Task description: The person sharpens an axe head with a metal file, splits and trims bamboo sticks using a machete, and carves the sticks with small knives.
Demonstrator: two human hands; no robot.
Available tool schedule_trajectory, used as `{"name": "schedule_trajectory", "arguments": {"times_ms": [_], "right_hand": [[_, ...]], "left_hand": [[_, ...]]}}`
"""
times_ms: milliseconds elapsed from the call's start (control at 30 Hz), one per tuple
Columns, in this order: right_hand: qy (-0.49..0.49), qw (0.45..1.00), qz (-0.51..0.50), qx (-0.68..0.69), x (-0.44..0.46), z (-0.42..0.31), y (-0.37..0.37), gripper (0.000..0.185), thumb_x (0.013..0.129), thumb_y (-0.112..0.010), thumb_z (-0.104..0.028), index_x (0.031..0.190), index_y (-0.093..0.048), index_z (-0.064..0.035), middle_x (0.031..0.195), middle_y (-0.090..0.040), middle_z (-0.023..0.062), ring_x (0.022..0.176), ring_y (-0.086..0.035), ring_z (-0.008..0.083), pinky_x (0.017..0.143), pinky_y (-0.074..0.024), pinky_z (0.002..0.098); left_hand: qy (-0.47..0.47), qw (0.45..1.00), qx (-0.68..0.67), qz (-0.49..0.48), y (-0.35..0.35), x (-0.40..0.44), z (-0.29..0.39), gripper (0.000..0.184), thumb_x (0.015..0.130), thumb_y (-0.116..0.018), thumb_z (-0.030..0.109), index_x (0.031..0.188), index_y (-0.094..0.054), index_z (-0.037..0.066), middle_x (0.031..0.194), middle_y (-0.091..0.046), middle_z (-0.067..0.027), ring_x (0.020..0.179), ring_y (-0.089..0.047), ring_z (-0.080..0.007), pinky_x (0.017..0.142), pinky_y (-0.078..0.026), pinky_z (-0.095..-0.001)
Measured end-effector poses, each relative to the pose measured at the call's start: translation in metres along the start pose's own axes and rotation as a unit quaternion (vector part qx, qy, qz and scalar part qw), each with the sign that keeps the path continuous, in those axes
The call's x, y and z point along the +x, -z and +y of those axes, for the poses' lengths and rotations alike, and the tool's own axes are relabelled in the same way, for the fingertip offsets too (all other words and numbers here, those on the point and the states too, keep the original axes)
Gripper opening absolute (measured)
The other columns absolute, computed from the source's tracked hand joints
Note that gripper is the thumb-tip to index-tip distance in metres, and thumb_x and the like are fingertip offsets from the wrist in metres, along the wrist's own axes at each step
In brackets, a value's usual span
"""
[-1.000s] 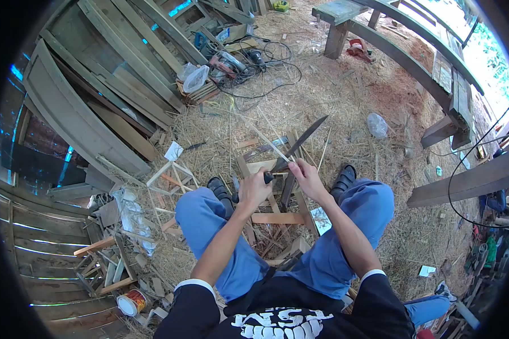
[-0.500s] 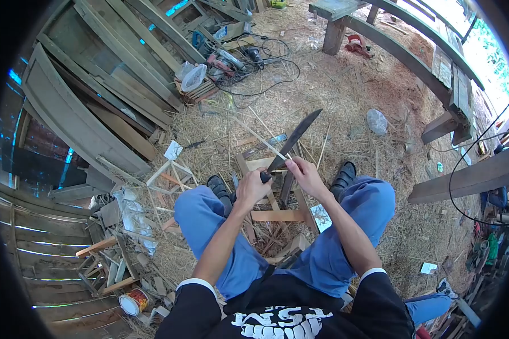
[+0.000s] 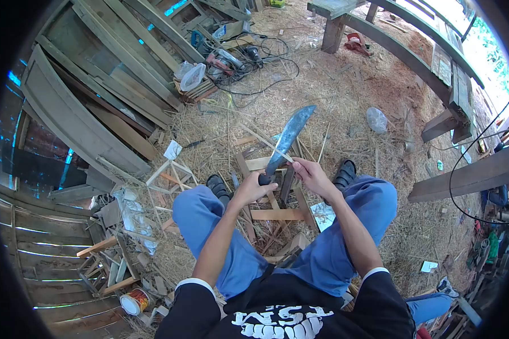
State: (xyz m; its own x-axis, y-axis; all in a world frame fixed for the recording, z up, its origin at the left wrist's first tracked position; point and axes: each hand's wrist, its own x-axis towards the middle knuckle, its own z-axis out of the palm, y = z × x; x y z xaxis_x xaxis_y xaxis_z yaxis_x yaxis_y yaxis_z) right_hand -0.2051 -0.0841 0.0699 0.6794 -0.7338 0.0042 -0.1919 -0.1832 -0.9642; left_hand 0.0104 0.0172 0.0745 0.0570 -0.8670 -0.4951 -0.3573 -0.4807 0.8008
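My left hand (image 3: pixel 252 191) is closed around the dark handle of a machete (image 3: pixel 292 130), its broad blade pointing up and away to the right with the flat face showing. Between the thumb and fingers of my right hand (image 3: pixel 314 177) is one end of a thin pale wooden strip (image 3: pixel 259 137). That strip slants away to the upper left and crosses the blade near its lower part; whether the two touch I cannot tell. Below both hands, between my knees, stands a low wooden frame (image 3: pixel 278 214).
Shavings cover the ground (image 3: pixel 333 113). Power tools (image 3: pixel 225 63) with tangled cables lie by leaning boards (image 3: pixel 96 85). A long wooden bench (image 3: pixel 401 51) stands at upper right, a clear plastic bag (image 3: pixel 376 120) nearer. A small stick frame (image 3: pixel 172 172) is left of my foot. Someone's leg (image 3: pixel 430 308) shows lower right.
The machete has rolled in my left hand, so its flat face now catches light instead of looking dark and narrow. My left hand has dropped slightly; my right hand still pinches the strip.
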Motion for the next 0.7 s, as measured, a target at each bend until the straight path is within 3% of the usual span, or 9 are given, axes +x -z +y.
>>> {"name": "schedule_trajectory", "arguments": {"times_ms": [100,200,300,467,700], "right_hand": [[-0.039,0.998,-0.051,0.023,-0.003,-0.008,0.008,0.033,0.106,-0.047,-0.027,0.114,-0.063,0.0015,0.067,-0.051,0.0066,0.064,-0.049,0.0147,0.062,-0.0439,0.0329],[-0.030,0.997,-0.065,-0.025,-0.014,-0.009,0.010,0.031,0.105,-0.049,-0.025,0.114,-0.063,0.0008,0.067,-0.050,0.0059,0.064,-0.049,0.0143,0.061,-0.0432,0.0321],[-0.016,0.998,-0.042,-0.041,-0.025,-0.004,0.010,0.028,0.105,-0.050,-0.023,0.113,-0.063,0.0003,0.066,-0.049,0.0054,0.063,-0.049,0.0144,0.060,-0.0428,0.0322],[-0.054,0.996,0.022,0.069,-0.017,-0.006,0.015,0.031,0.106,-0.050,-0.025,0.111,-0.063,0.0029,0.069,-0.051,-0.0024,0.064,-0.046,0.0058,0.058,-0.0403,0.0242],[-0.038,0.990,0.092,0.103,0.000,0.012,-0.007,0.025,0.105,-0.053,-0.022,0.113,-0.061,0.0003,0.071,-0.050,-0.0036,0.065,-0.047,0.0046,0.058,-0.0388,0.0227]], "left_hand": [[-0.052,0.996,0.023,0.063,-0.001,0.003,-0.008,0.030,0.084,-0.077,0.023,0.083,-0.059,0.000,0.060,-0.058,-0.0037,0.048,-0.057,-0.0115,0.044,-0.043,-0.0301],[-0.162,0.958,-0.035,0.234,0.003,0.015,-0.019,0.026,0.086,-0.074,0.018,0.078,-0.055,0.003,0.058,-0.056,-0.0029,0.039,-0.049,-0.0089,0.036,-0.037,-0.0266],[-0.048,0.932,-0.228,0.277,0.035,0.016,-0.012,0.024,0.087,-0.071,0.017,0.077,-0.054,0.003,0.058,-0.055,-0.0027,0.037,-0.048,-0.0109,0.036,-0.038,-0.0283],[-0.065,0.938,-0.194,0.279,0.049,-0.004,-0.013,0.022,0.088,-0.069,0.015,0.079,-0.053,0.002,0.054,-0.051,-0.0018,0.037,-0.048,-0.0106,0.035,-0.037,-0.0278],[-0.096,0.969,-0.119,0.192,0.022,-0.007,-0.009,0.024,0.087,-0.070,0.014,0.080,-0.051,0.002,0.054,-0.055,-0.0031,0.039,-0.052,-0.0114,0.037,-0.039,-0.0280]]}}
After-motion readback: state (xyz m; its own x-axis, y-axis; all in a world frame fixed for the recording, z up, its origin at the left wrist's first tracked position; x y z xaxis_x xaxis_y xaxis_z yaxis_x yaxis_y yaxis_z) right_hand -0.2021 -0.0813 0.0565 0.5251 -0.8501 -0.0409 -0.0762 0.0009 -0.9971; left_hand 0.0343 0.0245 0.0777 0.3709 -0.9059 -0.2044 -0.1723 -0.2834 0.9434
